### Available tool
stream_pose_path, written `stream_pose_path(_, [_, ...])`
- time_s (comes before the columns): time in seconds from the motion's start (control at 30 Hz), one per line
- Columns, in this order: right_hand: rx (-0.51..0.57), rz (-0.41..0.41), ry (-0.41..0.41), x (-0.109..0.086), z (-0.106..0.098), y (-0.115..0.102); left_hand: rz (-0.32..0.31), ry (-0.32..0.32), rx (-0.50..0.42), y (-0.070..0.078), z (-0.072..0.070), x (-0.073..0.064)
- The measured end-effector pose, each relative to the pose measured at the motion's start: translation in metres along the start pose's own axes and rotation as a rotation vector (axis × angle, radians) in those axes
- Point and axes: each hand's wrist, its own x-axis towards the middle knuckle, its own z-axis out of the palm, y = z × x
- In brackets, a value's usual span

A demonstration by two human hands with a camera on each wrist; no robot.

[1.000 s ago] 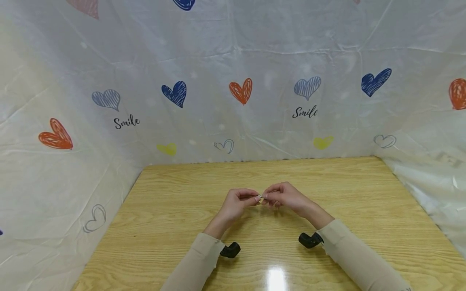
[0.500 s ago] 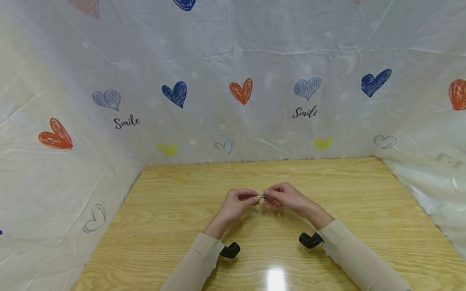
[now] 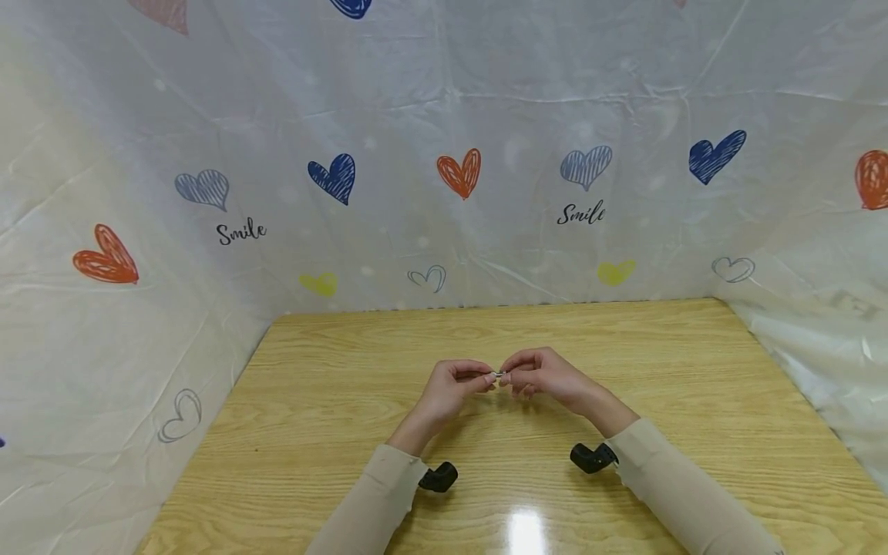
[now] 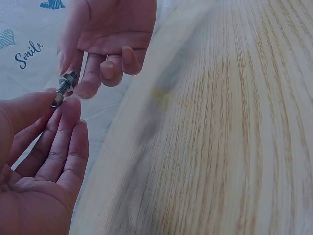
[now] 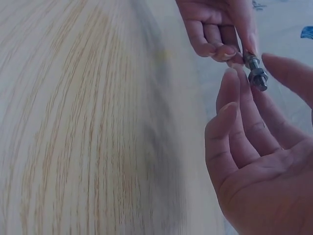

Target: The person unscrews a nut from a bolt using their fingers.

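Over the middle of the table, my left hand [image 3: 451, 385] pinches a small metal bolt [image 4: 62, 89] by one end, between thumb and fingertips. A nut [image 5: 257, 76] sits on the thread, with a short threaded tip sticking out beyond it. My right hand [image 3: 548, 378] is around the nut end. In the right wrist view its thumb [image 5: 283, 71] stands slightly off to one side of the nut, and the extended fingers lie just behind and below it. The nut shows uncovered there. The bolt's gripped end is partly hidden by the left fingertips.
Both hands are above a wood-grain table [image 3: 333, 432]. A pale curtain [image 3: 388, 239] printed with hearts and "Smile" hangs behind it and at both sides. Black wrist cameras [image 3: 438, 477] jut from the beige sleeves [image 3: 375, 501].
Half a second ago the right thumb and finger had drawn back a little, baring more of the bolt; now they are closer around its end. The left hand stays in place.
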Motion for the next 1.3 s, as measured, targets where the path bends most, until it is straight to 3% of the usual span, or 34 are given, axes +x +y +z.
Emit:
stream_pose_path(0.5, [-0.032, 0.032, 0.0, 0.0018, 0.0005, 0.0007, 0.009, 0.002, 0.023, -0.0008, 0.0006, 0.0003])
stream_pose_path(1.3, [0.013, -0.026, -0.023, -0.0013, -0.0015, -0.0004, 0.0, -0.006, 0.021, -0.0006, -0.0003, 0.0015])
